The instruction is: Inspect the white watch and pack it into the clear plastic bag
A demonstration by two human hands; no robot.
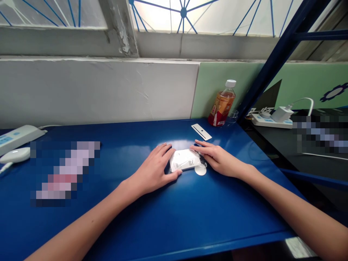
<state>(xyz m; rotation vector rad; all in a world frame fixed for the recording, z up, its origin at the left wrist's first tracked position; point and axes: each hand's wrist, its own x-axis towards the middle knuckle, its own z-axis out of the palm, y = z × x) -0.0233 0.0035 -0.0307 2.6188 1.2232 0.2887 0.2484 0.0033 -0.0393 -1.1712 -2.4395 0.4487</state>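
White packet (185, 160); long axis roughly left-right.

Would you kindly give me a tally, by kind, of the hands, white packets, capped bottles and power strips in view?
Hands: 2 (left hand, right hand)
White packet: 1
Capped bottle: 1
Power strips: 2 (left strip, right strip)
Total: 6

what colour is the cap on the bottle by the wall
The cap is white; it shows in the head view.
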